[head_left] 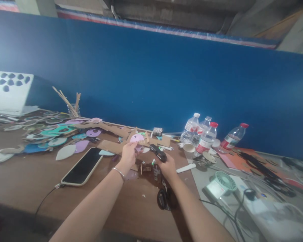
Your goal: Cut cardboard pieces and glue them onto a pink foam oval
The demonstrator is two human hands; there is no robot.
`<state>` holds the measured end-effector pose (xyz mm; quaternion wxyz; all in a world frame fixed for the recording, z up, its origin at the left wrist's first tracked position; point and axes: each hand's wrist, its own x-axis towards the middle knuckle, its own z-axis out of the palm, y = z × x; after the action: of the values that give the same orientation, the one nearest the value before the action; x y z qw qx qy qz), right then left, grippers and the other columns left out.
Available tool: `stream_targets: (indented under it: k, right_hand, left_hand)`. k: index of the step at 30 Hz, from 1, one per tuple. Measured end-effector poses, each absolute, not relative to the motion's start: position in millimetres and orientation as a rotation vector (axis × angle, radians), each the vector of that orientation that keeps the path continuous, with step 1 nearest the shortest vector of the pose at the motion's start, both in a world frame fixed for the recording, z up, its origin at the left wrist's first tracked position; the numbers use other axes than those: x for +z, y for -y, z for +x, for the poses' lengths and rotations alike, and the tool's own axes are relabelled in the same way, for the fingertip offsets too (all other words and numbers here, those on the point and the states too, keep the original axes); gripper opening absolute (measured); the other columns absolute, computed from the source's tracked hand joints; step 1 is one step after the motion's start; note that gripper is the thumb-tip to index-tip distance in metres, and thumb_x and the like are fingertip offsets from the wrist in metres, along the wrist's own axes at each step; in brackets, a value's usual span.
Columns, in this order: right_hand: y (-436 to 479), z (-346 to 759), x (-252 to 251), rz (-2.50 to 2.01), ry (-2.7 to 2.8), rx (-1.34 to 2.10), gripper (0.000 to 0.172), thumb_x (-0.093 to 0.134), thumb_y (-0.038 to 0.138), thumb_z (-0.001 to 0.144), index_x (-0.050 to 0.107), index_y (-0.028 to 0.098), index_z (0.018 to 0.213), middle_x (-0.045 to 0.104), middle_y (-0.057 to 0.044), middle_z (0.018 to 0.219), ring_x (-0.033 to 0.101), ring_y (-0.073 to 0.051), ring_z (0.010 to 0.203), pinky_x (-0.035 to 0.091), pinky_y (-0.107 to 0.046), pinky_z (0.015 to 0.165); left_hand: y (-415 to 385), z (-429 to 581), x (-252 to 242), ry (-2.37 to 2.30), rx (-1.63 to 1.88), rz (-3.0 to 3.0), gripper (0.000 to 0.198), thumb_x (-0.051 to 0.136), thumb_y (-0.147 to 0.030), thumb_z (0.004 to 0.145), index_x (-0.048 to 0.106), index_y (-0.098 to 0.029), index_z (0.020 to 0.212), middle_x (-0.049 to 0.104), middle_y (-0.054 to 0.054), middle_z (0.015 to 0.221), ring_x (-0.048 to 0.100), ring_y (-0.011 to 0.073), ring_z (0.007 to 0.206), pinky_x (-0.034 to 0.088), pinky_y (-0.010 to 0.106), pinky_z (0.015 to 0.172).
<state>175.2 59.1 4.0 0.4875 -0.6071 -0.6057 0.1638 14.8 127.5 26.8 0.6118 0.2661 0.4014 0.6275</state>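
Observation:
My left hand (129, 153), with a silver bangle on its wrist, is closed at the edge of a pale purple foam piece (136, 138) that has cardboard about it. My right hand (168, 165) is wrapped round a black glue gun (158, 152), whose front end points up and left toward the foam piece. Blur hides the exact fingertip contact. Black-handled scissors (162, 199) lie on the table below my right hand. Small cardboard scraps (146, 167) are between my wrists.
A phone (82, 167) on a cable lies at left, near foam leaf shapes (65, 152) and cardboard strips (108, 146). Water bottles (206, 137), a green fan (221, 185) and a white power strip (252, 198) are at right. A blue partition (146, 74) stands behind.

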Motion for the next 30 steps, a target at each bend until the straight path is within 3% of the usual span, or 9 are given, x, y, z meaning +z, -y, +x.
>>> stream_targets:
  k: [4,8,11,16,19,21,30]
  right_hand:
    - [-64,183,2,-1.765,1.400,0.271,0.036,0.047,0.050,0.076,0.058,0.023,0.097,0.066,-0.004,0.079,0.061,-0.023,0.072,0.040,-0.028,0.059]
    - [-74,193,-8,-1.952,1.386,0.233,0.039,0.051,0.033,0.077,0.043,0.018,0.112,0.065,-0.011,0.089,0.063,-0.025,0.072,0.039,-0.030,0.057]
    - [-78,197,-15,-2.036,1.490,0.190,0.035,0.053,0.022,0.074,0.045,0.016,0.107,0.064,-0.013,0.086,0.062,-0.026,0.076,0.040,-0.031,0.060]
    - [-73,191,-8,-1.925,1.518,-0.195,0.027,0.059,0.024,0.069,0.054,0.015,0.094,0.059,-0.016,0.095,0.053,-0.031,0.093,0.039,-0.041,0.075]
    - [-66,183,-1,-1.462,1.608,-0.051,0.017,0.049,0.026,0.079,0.057,0.017,0.090,0.060,-0.008,0.088,0.055,-0.020,0.082,0.041,-0.031,0.074]
    - [-62,176,1,-1.313,1.612,0.087,0.020,0.048,0.031,0.081,0.060,0.018,0.090,0.061,-0.004,0.079,0.055,-0.016,0.070,0.043,-0.026,0.068]
    - [-55,167,0,-1.338,1.540,0.080,0.026,0.054,0.038,0.079,0.063,0.018,0.092,0.055,-0.001,0.067,0.052,-0.016,0.066,0.040,-0.026,0.065]
  left_hand:
    - [-126,15,29,-0.940,1.473,0.591,0.004,0.061,-0.012,0.067,0.060,-0.010,0.071,0.061,0.005,0.073,0.058,0.0120,0.059,0.054,0.030,0.056]
    - [-124,16,31,-0.960,1.460,0.622,0.003,0.059,-0.012,0.069,0.060,-0.009,0.071,0.061,0.006,0.074,0.057,0.0115,0.059,0.054,0.029,0.055]
    - [-123,17,31,-0.964,1.446,0.651,0.004,0.058,-0.011,0.070,0.060,-0.008,0.069,0.062,0.008,0.076,0.058,0.0123,0.060,0.054,0.029,0.054]
    - [-123,18,25,-0.917,1.333,0.655,0.013,0.060,-0.014,0.069,0.062,-0.007,0.081,0.065,0.013,0.089,0.062,0.0167,0.067,0.054,0.030,0.053]
    - [-122,22,20,-0.856,1.282,0.660,0.019,0.062,-0.015,0.068,0.063,-0.007,0.085,0.065,0.013,0.091,0.063,0.0173,0.068,0.053,0.028,0.052]
    - [-119,26,18,-0.822,1.258,0.666,0.020,0.063,-0.016,0.068,0.063,-0.007,0.085,0.066,0.013,0.090,0.063,0.0165,0.066,0.053,0.027,0.051]
    - [-103,35,25,-0.791,1.145,0.714,0.013,0.060,-0.014,0.069,0.063,-0.007,0.079,0.066,0.009,0.077,0.061,0.0161,0.063,0.054,0.030,0.052]
